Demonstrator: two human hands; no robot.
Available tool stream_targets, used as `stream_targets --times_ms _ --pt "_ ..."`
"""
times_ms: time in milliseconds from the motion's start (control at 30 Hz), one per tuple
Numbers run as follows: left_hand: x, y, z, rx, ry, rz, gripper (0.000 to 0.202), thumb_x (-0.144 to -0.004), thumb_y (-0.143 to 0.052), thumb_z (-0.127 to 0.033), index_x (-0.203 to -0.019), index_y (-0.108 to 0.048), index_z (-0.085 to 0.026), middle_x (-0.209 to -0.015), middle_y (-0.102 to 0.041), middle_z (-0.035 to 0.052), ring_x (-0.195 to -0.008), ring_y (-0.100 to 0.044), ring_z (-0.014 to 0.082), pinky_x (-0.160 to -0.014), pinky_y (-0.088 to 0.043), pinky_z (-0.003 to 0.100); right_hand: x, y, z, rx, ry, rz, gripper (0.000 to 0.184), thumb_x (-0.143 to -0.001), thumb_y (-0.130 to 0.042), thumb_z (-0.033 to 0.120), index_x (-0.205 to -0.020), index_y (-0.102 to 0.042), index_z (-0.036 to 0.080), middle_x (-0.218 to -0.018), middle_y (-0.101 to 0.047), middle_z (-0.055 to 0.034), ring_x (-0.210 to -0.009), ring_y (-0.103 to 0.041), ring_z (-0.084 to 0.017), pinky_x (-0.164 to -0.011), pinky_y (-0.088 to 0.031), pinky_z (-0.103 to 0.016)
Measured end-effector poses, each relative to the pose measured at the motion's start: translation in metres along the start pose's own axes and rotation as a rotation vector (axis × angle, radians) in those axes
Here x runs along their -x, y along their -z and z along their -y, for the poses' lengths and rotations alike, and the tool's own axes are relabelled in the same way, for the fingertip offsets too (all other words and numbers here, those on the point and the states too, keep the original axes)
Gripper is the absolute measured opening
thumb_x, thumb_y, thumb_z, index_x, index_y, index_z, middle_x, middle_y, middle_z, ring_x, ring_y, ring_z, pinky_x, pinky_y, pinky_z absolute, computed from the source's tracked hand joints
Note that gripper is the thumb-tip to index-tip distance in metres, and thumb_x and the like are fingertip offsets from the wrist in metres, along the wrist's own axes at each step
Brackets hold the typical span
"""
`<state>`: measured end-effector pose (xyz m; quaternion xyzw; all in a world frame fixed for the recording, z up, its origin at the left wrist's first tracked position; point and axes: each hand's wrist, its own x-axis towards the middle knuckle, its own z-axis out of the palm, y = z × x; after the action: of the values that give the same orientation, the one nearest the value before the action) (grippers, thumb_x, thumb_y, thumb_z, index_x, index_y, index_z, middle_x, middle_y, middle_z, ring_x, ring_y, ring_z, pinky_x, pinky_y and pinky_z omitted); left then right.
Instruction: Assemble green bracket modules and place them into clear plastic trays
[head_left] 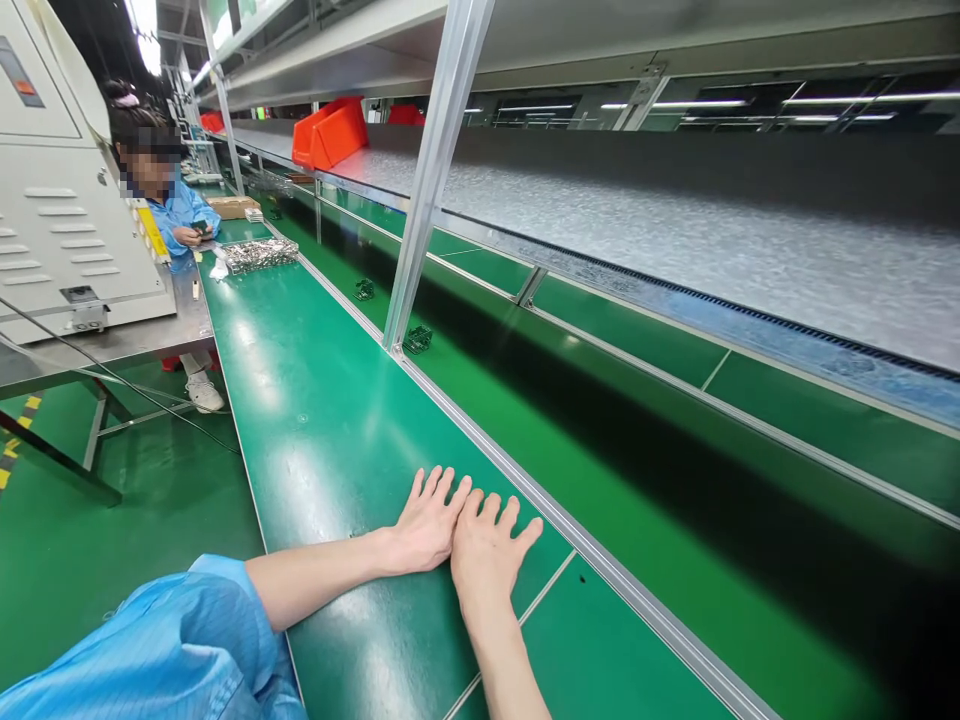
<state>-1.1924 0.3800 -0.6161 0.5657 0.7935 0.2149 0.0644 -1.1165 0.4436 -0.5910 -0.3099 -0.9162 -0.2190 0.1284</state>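
My left hand (427, 522) rests palm down on the green workbench surface (300, 430), its fingers spread and nothing in it. Right beside it, my right hand (489, 555) lies flat as well, fingers apart and empty. The two hands touch along their inner edges, close to the metal rail (600, 575) that borders the bench. Beyond that rail, small dark circuit assemblies, one nearer (418, 340) and one farther (364, 289), sit on the green conveyor strip (510, 440).
An aluminium post (431, 190) rises from the rail. An orange bin (330, 135) stands on the grey shelf (675, 220). Down the bench, a tray of shiny metal parts (261, 254) lies near a co-worker (180, 215) holding a small board. A white machine (71, 200) stands left.
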Motion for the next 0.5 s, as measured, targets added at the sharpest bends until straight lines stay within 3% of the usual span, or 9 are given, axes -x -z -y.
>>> stream_targets --times_ms 333,500 --pt "0.004 -0.007 0.008 -0.081 0.011 -0.061 0.072 -0.084 -0.053 -0.035 -0.148 -0.025 -0.016 -0.152 -0.033 0.0155 -0.143 -0.026 0.0339 -0.117 -0.022 0.054 -0.001 0.001 0.008 -0.092 0.007 0.02 0.043 -0.089 -0.027 0.002 -0.11 -0.065 0.0 -0.107 -0.066 -0.0262 -0.117 -0.053 -0.042 -0.098 -0.027 -0.063" --pt "0.011 -0.001 0.009 -0.074 0.059 -0.07 0.053 -0.094 -0.049 -0.028 -0.144 -0.034 -0.015 -0.148 -0.039 0.0153 -0.14 -0.032 0.0307 -0.115 -0.025 0.055 -0.001 0.02 0.019 -0.135 -0.017 0.165 0.04 -0.09 -0.031 0.004 -0.114 -0.063 -0.002 -0.113 -0.064 -0.0288 -0.121 -0.051 -0.042 -0.101 -0.027 -0.065"
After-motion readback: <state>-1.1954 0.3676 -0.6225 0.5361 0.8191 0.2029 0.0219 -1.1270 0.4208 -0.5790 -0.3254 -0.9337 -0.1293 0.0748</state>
